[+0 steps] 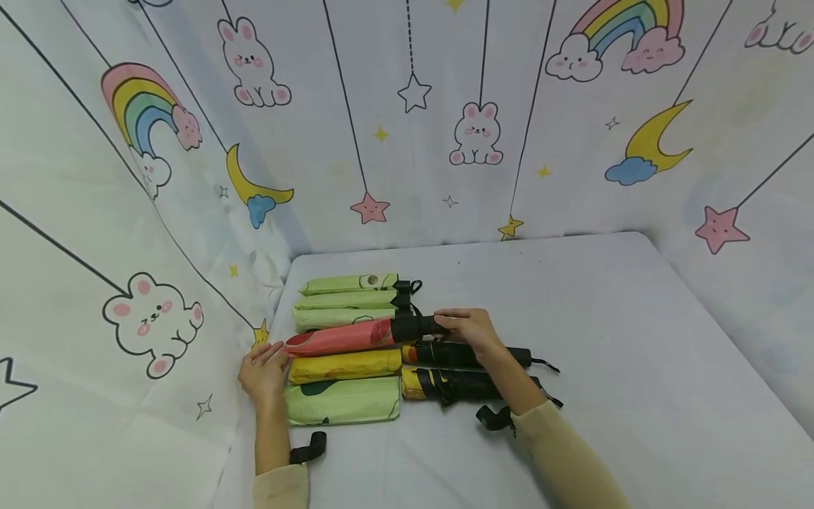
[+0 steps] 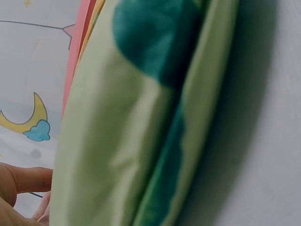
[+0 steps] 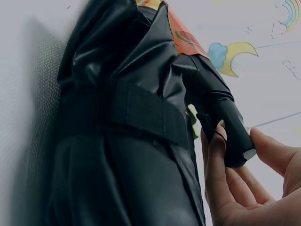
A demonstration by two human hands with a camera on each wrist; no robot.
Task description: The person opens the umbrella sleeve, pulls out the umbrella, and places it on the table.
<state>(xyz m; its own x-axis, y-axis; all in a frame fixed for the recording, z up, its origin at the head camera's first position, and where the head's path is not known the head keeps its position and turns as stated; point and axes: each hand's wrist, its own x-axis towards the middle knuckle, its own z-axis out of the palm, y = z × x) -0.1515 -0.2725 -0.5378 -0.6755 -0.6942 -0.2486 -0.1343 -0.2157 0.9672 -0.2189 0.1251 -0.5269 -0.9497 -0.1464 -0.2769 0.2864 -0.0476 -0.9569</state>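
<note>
A folded red umbrella point(image 1: 350, 338) with a black handle end lies across the middle of a row of umbrellas. My right hand point(image 1: 467, 326) pinches its black end point(image 3: 230, 132) between thumb and fingers, as the right wrist view shows. At the opposite end, my left hand point(image 1: 262, 371) touches the red tip with fairly straight fingers. In front lie a folded yellow bundle point(image 1: 346, 366) and a light green bundle point(image 1: 343, 401) with dark green patches. To their right are two black folded bundles, the rear one point(image 1: 454, 355) and the front one point(image 1: 467, 386), partly behind my right forearm.
Several light green folded umbrellas point(image 1: 346, 300) with black ends lie behind the red one. The white table point(image 1: 604, 339) extends right to a patterned curtain point(image 1: 432, 177), which also hangs close at the left. Small black wrist devices point(image 1: 309, 448) stick out beside the forearms.
</note>
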